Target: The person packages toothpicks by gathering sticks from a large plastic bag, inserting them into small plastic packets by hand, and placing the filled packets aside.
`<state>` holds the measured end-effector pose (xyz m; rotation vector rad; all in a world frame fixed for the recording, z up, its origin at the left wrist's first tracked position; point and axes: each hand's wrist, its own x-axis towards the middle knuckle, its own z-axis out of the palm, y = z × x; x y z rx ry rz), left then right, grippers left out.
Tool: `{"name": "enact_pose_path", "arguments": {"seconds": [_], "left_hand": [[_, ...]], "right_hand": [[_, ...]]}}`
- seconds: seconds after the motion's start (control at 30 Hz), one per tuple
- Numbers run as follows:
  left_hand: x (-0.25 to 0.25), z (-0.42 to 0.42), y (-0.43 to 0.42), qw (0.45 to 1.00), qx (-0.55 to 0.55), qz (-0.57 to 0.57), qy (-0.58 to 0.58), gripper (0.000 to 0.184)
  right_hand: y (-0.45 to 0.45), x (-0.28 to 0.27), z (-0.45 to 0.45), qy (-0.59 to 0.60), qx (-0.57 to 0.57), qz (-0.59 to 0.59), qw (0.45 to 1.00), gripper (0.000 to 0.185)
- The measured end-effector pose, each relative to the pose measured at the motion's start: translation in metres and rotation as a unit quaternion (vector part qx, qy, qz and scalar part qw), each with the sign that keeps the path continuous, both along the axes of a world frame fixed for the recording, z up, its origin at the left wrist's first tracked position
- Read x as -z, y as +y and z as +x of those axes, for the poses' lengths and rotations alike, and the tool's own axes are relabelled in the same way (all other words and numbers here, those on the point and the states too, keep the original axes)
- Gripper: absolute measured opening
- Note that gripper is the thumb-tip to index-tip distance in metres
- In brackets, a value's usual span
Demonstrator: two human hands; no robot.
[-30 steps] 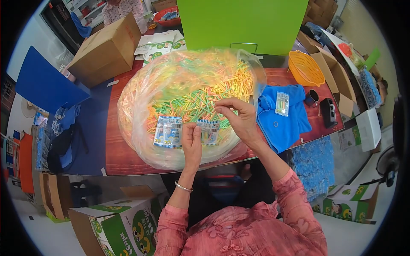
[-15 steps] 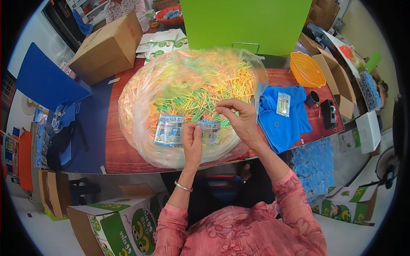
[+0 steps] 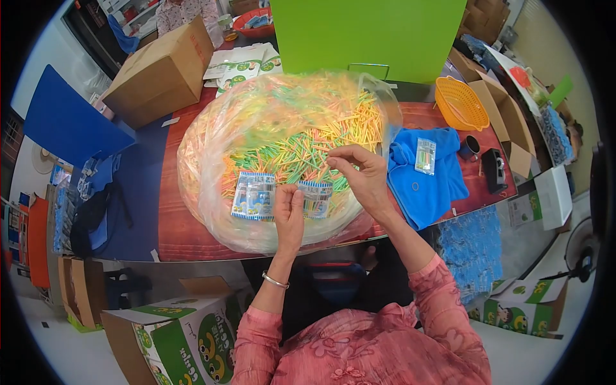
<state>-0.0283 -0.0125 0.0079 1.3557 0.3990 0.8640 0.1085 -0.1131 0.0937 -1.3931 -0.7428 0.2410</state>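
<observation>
My left hand point(image 3: 289, 212) is closed on a small printed plastic packet point(image 3: 314, 199) with blue edges, which shows coloured sticks through its clear part. A stack of similar packets point(image 3: 253, 196) lies to the left of that hand, over the bag. To the right, my right hand point(image 3: 364, 176) hovers above the sticks with thumb and forefinger brought together in a pinch; anything between the tips is too small to make out. Below both hands is a big clear plastic bag point(image 3: 208, 212), open and full of thin yellow, green, orange and pink sticks point(image 3: 308, 151).
A blue cloth point(image 3: 427, 192) with one filled packet point(image 3: 425, 156) on it lies at the right. Beyond are a dark cup point(image 3: 470, 148), a black tape dispenser point(image 3: 493, 171) and a yellow basket point(image 3: 461, 104). A green panel point(image 3: 369, 38) and cardboard box point(image 3: 160, 74) stand behind.
My right hand has lifted slightly, its fingertips shifting up and away from the sticks. My left hand and the packet stay almost where they were.
</observation>
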Motion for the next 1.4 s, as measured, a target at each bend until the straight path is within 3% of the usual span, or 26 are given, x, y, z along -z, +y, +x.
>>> {"name": "enact_pose_path", "arguments": {"seconds": [0.53, 0.83, 0.97, 1.07, 1.17, 1.27, 1.37, 1.4], "left_hand": [[0.001, -0.001, 0.0, 0.999, 0.026, -0.031, 0.002, 0.008], [0.005, -0.002, 0.0, 0.993, 0.089, -0.079, 0.022, 0.016], [0.0, 0.0, -0.002, 0.993, 0.068, -0.091, 0.03, 0.016], [-0.004, 0.003, -0.003, 0.994, 0.06, -0.091, 0.016, 0.016], [-0.002, 0.004, -0.001, 0.994, 0.063, -0.092, 0.007, 0.015], [0.007, 0.003, 0.003, 0.994, 0.052, -0.097, -0.005, 0.015], [-0.002, -0.002, 0.007, 0.995, 0.036, -0.09, -0.021, 0.015], [-0.006, -0.003, 0.008, 0.995, 0.031, -0.087, -0.027, 0.016]], "right_hand": [[-0.001, -0.002, -0.002, -0.008, -0.034, -0.009, 0.999, 0.014], [-0.003, 0.024, 0.005, 0.061, -0.092, -0.023, 0.994, 0.014], [-0.004, 0.02, 0.003, -0.038, -0.026, -0.058, 0.997, 0.012], [-0.005, 0.008, 0.002, -0.071, -0.057, -0.087, 0.992, 0.012], [-0.003, 0.008, 0.007, -0.243, -0.088, -0.122, 0.958, 0.012], [0.001, 0.015, 0.004, -0.15, -0.085, -0.031, 0.984, 0.013], [-0.007, 0.015, 0.01, -0.121, -0.025, -0.141, 0.982, 0.015], [-0.009, 0.026, 0.017, -0.216, -0.033, -0.173, 0.96, 0.017]]}}
